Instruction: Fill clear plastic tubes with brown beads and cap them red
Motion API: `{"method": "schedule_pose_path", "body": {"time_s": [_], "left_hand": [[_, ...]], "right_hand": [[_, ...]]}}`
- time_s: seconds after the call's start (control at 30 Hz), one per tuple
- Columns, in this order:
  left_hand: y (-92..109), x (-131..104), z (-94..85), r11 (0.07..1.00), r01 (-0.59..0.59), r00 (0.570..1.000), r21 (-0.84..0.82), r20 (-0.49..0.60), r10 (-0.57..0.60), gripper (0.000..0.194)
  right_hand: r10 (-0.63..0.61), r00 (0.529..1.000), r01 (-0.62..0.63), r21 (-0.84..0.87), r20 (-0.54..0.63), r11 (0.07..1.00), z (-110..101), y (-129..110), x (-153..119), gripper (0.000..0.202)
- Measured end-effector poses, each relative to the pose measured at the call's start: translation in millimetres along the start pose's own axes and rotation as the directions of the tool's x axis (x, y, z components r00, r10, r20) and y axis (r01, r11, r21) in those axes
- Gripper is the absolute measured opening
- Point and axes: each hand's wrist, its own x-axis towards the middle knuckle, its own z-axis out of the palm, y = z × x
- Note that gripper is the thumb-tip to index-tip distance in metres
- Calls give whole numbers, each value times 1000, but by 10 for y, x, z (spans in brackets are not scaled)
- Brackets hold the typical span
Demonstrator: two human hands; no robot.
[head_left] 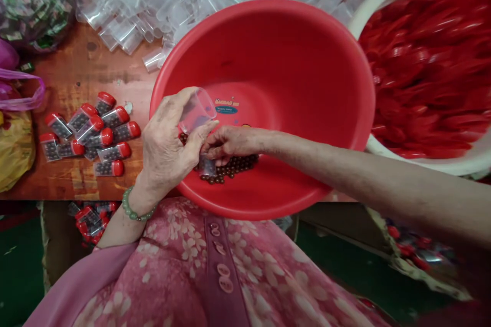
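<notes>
My left hand (164,138) grips a clear plastic container (199,110), tilted with its open mouth facing up and right, over the left side of a red basin (314,82). Beside it, my right hand (226,144) has its fingers closed on a smaller clear plastic piece (207,166), perhaps a little cup, whose upper part is covered by the fingers. That piece is down among small round brown balls (238,166) on the basin floor. Part of the ball pile is hidden behind both hands.
Filled clear containers with red caps (92,133) lie on the wooden table (134,79) at left. Many clear containers (153,0) are heaped behind the basin. A white tub (433,166) of red caps (425,61) stands right. Bags (34,5) sit far left.
</notes>
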Motion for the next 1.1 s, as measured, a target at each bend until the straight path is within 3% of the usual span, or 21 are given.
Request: {"method": "schedule_pose_path", "body": {"time_s": [0.17,0.37,0.47,0.53,0.6,0.7,0.77,0.83,0.97,1.1], "left_hand": [[13,5,-28,1000,8,999,-8,40,-7,39],[-26,78,-44,997,-72,986,35,150,66,34],[-49,127,-29,987,-143,973,72,194,127,33],[-56,152,-19,983,-160,968,95,212,137,34],[-58,167,-13,980,-165,967,115,217,137,33],[-61,180,-8,976,-169,968,139,211,137,33],[-68,186,-3,976,-165,970,146,201,134,33],[-74,189,2,978,-153,974,141,191,125,33],[-41,147,-21,978,-169,978,120,141,151,32],[6,37,-87,975,-157,980,160,-100,174,28]], "right_hand": [[-5,996,-31,375,94,927,23,41,40,8],[-110,991,67,414,81,908,-44,18,4,15],[-144,990,139,213,8,967,-133,-49,-93,17],[-168,983,161,-89,-79,983,-172,-118,-200,19],[-201,964,106,-445,-173,890,-177,-195,-335,24],[-246,919,-98,-784,-307,613,-131,-285,-519,33],[-266,892,-211,-858,-365,468,-85,-295,-573,38],[-263,884,-266,-878,-387,399,-39,-254,-548,42],[-226,922,-214,-899,-315,382,11,-73,-374,40],[-190,933,-196,-874,-306,444,-98,78,-312,38]]}}
